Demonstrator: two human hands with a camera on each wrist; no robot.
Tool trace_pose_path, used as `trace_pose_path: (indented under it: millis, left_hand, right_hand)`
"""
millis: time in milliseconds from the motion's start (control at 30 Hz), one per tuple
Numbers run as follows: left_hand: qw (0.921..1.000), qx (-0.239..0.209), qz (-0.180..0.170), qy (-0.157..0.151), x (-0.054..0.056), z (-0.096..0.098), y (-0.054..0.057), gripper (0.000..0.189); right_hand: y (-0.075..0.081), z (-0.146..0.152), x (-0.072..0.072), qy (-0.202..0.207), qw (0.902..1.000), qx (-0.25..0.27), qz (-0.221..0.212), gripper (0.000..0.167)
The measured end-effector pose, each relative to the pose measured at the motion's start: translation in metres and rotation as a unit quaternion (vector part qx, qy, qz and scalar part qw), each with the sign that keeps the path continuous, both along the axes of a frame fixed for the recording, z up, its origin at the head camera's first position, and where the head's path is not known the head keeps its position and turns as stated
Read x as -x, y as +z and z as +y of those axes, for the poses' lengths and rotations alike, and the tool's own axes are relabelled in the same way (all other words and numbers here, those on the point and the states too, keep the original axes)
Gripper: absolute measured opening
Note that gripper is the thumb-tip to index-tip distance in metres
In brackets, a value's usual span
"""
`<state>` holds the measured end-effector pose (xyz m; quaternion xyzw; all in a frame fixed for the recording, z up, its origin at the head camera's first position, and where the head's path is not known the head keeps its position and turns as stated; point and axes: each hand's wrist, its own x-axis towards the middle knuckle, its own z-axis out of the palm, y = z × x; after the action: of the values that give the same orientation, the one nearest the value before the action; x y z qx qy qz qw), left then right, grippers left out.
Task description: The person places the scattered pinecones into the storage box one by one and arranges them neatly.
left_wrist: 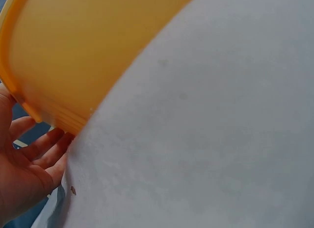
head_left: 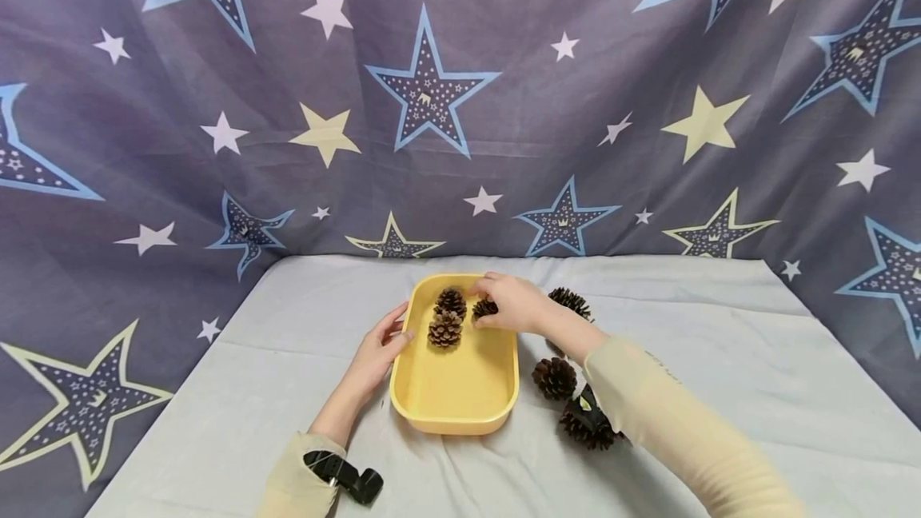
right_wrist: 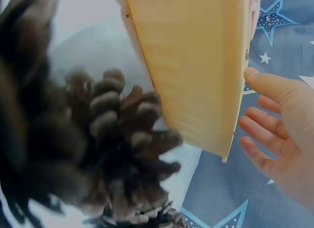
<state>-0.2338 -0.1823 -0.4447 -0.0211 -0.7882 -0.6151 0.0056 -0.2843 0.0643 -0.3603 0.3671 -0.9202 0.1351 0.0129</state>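
Note:
A yellow plastic tub stands on the cloth. My left hand holds its left wall, thumb at the rim and fingers against the outside; the left wrist view shows this hand at the tub's side. Two brown pine cones lie in the tub toward its far end. My right hand reaches over the right rim, its fingers around another pine cone inside. In the right wrist view the right hand's fingers are spread apart, with no cone visible between them.
Right of the tub, by my right forearm, are more pine cones: one by the wrist, one nearer and a dark one partly behind the sleeve. A starry curtain hangs behind the pale cloth.

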Motion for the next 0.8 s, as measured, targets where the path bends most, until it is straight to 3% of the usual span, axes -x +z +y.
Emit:
trace_pose_path:
  millis: [500, 800]
  left_hand:
    - [1.0000, 0.003, 0.001, 0.001, 0.000, 0.000, 0.000, 0.054]
    - [1.0000, 0.005, -0.003, 0.004, 0.000, 0.000, 0.001, 0.054]
  right_hand:
    - [0.006, 0.028, -0.003, -0.017, 0.9997, -0.006, -0.016, 0.045]
    - [0.004, 0.053, -0.002, -0.016, 0.9998, 0.013, -0.001, 0.045]
